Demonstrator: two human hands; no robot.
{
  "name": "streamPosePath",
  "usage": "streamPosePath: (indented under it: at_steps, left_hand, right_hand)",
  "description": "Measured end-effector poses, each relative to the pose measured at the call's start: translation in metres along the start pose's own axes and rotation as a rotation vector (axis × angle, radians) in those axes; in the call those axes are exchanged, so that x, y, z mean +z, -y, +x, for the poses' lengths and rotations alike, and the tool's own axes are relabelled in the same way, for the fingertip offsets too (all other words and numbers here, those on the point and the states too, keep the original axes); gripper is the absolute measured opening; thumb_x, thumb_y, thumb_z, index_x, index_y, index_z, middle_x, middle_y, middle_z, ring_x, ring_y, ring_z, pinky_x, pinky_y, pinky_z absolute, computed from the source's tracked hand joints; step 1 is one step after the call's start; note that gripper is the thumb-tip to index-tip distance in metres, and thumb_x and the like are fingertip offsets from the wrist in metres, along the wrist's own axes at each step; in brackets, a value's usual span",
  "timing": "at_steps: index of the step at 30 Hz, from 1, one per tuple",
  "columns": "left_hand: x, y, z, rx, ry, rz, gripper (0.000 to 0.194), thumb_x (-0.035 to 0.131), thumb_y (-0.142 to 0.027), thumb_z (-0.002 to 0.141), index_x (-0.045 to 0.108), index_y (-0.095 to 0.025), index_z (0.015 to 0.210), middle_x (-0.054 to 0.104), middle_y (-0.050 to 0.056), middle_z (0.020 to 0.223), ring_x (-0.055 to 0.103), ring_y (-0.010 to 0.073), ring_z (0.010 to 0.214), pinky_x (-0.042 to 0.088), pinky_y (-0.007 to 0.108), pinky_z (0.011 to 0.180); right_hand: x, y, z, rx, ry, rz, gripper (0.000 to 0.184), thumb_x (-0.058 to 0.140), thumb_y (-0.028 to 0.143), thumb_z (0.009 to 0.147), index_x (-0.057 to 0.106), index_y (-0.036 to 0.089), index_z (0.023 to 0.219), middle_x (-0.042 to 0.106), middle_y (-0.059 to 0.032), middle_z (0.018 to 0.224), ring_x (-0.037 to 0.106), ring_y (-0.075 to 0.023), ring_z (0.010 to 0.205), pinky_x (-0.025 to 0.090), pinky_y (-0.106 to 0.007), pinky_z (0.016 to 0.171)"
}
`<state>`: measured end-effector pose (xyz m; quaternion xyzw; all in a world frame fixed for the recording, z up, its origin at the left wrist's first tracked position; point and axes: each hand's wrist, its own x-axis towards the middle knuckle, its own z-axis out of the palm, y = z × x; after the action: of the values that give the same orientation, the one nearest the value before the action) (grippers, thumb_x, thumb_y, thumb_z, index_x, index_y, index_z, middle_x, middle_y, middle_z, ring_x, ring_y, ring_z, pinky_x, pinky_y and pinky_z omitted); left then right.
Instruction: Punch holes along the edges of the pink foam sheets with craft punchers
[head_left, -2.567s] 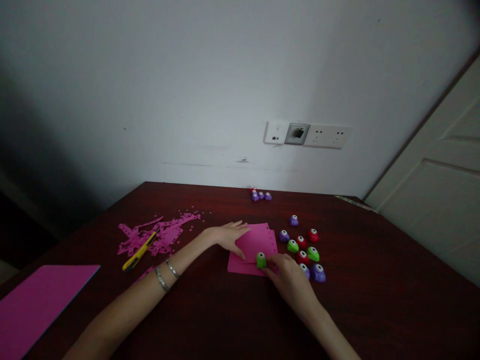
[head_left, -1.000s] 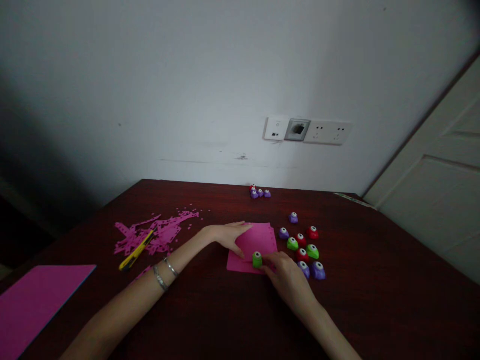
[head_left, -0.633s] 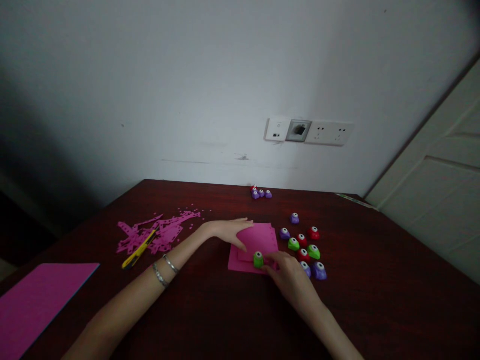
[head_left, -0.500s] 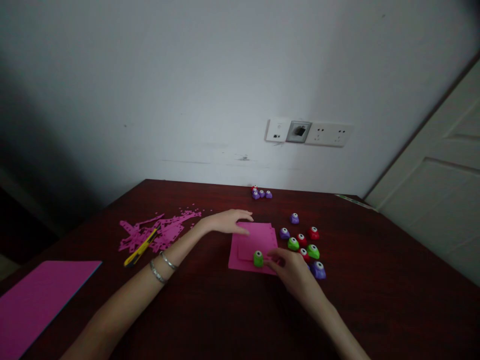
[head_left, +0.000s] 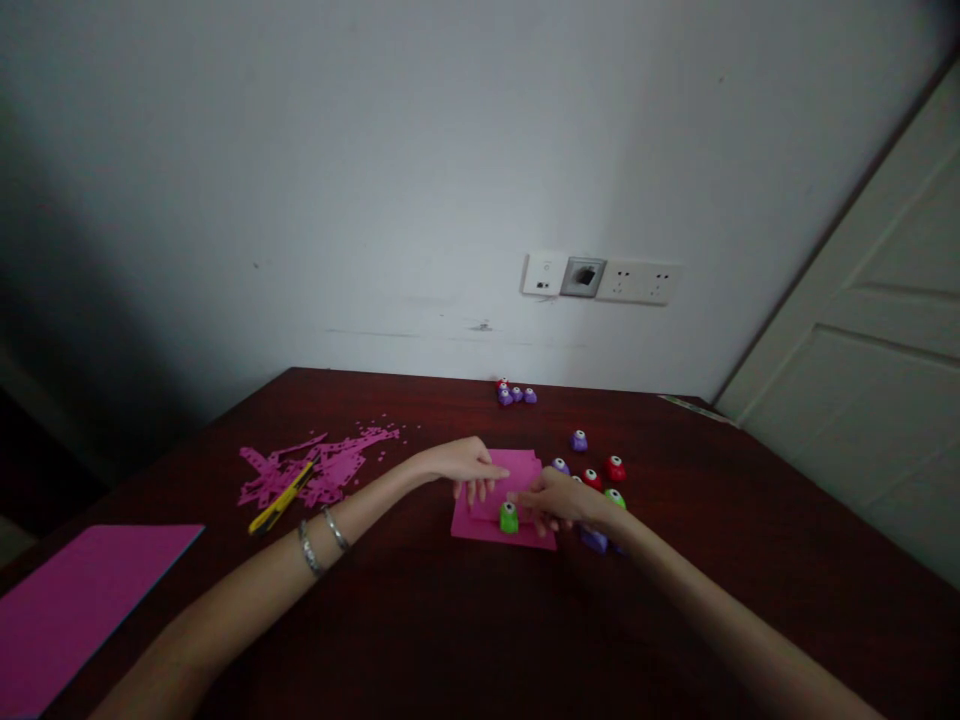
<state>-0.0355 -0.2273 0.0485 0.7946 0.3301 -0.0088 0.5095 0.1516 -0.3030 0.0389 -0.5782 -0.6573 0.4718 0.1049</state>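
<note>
The left hand (head_left: 463, 461), earlier spread, now curls over pink paper sheets (head_left: 474, 527). At the green plastic punch's (head_left: 508, 519) three o'clock, the right hand (head_left: 561, 493) bends, its pinch unclear.

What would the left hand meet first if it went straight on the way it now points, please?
The left hand would probably meet the right hand first, though depth is unclear.

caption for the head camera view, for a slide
Left hand and right hand at pink sheets and a green punch, with a yellow cutter and pink scraps to the left.
</note>
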Motion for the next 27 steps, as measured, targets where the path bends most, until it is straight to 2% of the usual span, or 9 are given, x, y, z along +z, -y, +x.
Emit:
streamPosePath:
  at_steps: [3, 7, 12, 19, 27]
  left_hand:
    - [0.000, 0.002, 0.001, -0.063, 0.098, -0.056, 0.055, 0.052, -0.062, 0.073, 0.065, -0.009, 0.069, 0.065, 0.008, 0.059, 0.058, 0.0117, 0.046, 0.039, 0.020, 0.039]
    - [-0.005, -0.002, -0.001, -0.092, 0.215, -0.122, 0.053, 0.054, -0.062, 0.071, 0.068, -0.011, 0.074, 0.066, 0.008, 0.063, 0.059, 0.0111, 0.049, 0.037, 0.019, 0.039]
    - [-0.001, -0.005, 0.006, -0.156, 0.333, -0.092, 0.052, 0.056, -0.063, 0.069, 0.069, -0.014, 0.076, 0.067, 0.007, 0.064, 0.057, 0.0108, 0.048, 0.036, 0.020, 0.039]
    - [0.006, -0.006, 0.024, -0.253, 0.395, -0.054, 0.047, 0.066, -0.061, 0.059, 0.068, -0.014, 0.062, 0.063, 0.006, 0.057, 0.053, 0.0097, 0.045, 0.033, 0.019, 0.038]
    - [0.003, -0.006, 0.036, -0.392, 0.476, 0.001, 0.049, 0.064, -0.064, 0.058, 0.066, -0.015, 0.055, 0.062, 0.007, 0.058, 0.046, 0.0081, 0.041, 0.028, 0.018, 0.036]
  right_hand:
    - [-0.002, -0.003, 0.009, 0.005, 0.062, -0.001, 0.043, 0.051, 0.049, 0.079, 0.058, 0.012, 0.057, 0.055, 0.0007, 0.045, 0.036, -0.0034, 0.032, 0.021, -0.016, 0.030]
    - [-0.002, -0.004, 0.014, 0.014, 0.119, -0.011, 0.044, 0.053, 0.049, 0.078, 0.058, 0.012, 0.055, 0.055, 0.0016, 0.046, 0.037, -0.0031, 0.033, 0.021, -0.015, 0.030]
    - [-0.004, 0.005, 0.013, 0.076, 0.174, -0.014, 0.042, 0.054, 0.044, 0.079, 0.056, 0.013, 0.052, 0.052, 0.0029, 0.044, 0.034, -0.0023, 0.031, 0.019, -0.015, 0.029]
    - [-0.006, 0.013, 0.016, 0.201, 0.294, -0.006, 0.041, 0.050, 0.043, 0.083, 0.057, 0.011, 0.058, 0.053, 0.0018, 0.043, 0.034, -0.0022, 0.030, 0.019, -0.014, 0.029]
    - [-0.008, 0.009, 0.022, 0.226, 0.363, 0.013, 0.045, 0.047, 0.046, 0.085, 0.055, 0.012, 0.057, 0.053, 0.0011, 0.045, 0.037, -0.0029, 0.033, 0.022, -0.013, 0.031]
